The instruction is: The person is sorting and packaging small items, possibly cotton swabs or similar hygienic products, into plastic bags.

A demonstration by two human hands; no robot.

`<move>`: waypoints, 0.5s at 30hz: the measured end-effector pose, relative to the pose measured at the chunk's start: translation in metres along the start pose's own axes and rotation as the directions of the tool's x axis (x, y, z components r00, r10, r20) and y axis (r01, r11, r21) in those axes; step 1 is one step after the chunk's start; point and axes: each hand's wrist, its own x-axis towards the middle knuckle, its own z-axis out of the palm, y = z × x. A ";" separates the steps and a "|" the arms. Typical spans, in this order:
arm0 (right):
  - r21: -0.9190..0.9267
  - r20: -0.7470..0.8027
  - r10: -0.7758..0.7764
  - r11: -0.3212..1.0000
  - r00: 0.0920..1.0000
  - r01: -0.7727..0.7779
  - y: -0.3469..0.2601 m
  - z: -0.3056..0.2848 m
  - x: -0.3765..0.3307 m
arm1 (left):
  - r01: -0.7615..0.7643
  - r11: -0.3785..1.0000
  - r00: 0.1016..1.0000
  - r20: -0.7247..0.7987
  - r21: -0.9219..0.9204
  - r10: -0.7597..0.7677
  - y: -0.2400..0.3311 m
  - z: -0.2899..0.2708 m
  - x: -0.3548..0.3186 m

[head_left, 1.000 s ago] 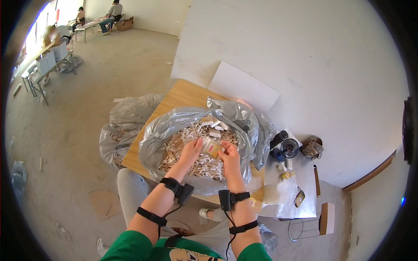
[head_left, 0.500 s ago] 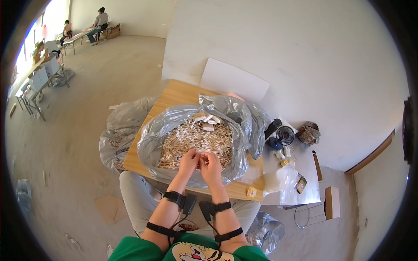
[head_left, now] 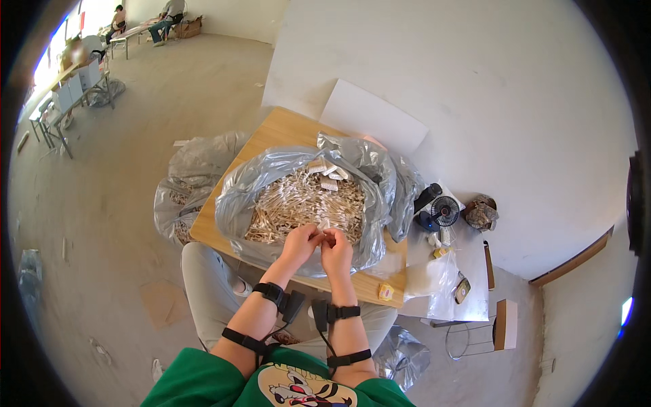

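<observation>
Left hand, right hand closer than one second ago — fingers pinched narrow on packet, now mostly hidden. Swabs beyond fingers, in grey bag on bench; yellow box right of fingers.

The left hand and right hand pinch a pale thing above the near side of a bag of swabs. A fan stands on the right.
</observation>
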 end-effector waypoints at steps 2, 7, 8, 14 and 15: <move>-0.014 -0.024 -0.001 1.000 1.000 0.001 -0.001 -0.001 0.001 | -0.052 0.999 0.999 -0.013 0.017 0.052 -0.004 0.000 0.001; -0.172 -0.112 -0.142 0.978 0.984 0.121 0.000 -0.010 0.004 | -0.145 0.988 0.989 -0.024 0.046 0.147 0.006 -0.004 0.001; -0.190 -0.174 -0.164 0.973 0.971 0.130 0.001 -0.015 0.006 | -0.104 0.993 0.995 0.005 0.053 0.104 0.007 -0.006 0.002; -0.155 -0.164 -0.218 0.969 0.962 0.193 -0.007 -0.006 0.004 | -0.193 0.968 0.980 -0.012 0.162 0.198 0.018 -0.007 -0.002; -0.168 -0.112 -0.275 0.952 0.955 0.254 -0.002 -0.003 0.004 | -0.202 0.963 0.979 0.006 0.179 0.205 0.019 -0.008 -0.001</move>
